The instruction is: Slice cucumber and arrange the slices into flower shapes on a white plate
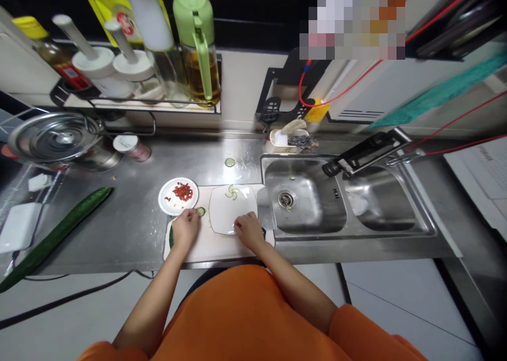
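Observation:
My left hand (pixel 187 229) is closed, its fingertips at a cucumber slice (pixel 201 211) over the white cutting board (pixel 222 250). Beneath that hand shows the dark green side of a cucumber piece (pixel 171 237). A white square plate (pixel 227 213) lies on the board, with several thin cucumber slices (pixel 231 192) fanned out near its far edge. Over the plate's near right corner, my right hand (pixel 249 230) has curled fingers; what they hold, if anything, is hidden. Beside it lies a knife (pixel 266 207), blade toward the sink, its dark handle partly covered by the hand.
A round white plate (pixel 163 198) holds chopped red pieces (pixel 183 192). Another cucumber slice (pixel 229 162) lies on the steel counter behind the board. A long cucumber (pixel 63 229) and a lidded pot (pixel 59 139) are at left; a double sink (pixel 312 202) is at right.

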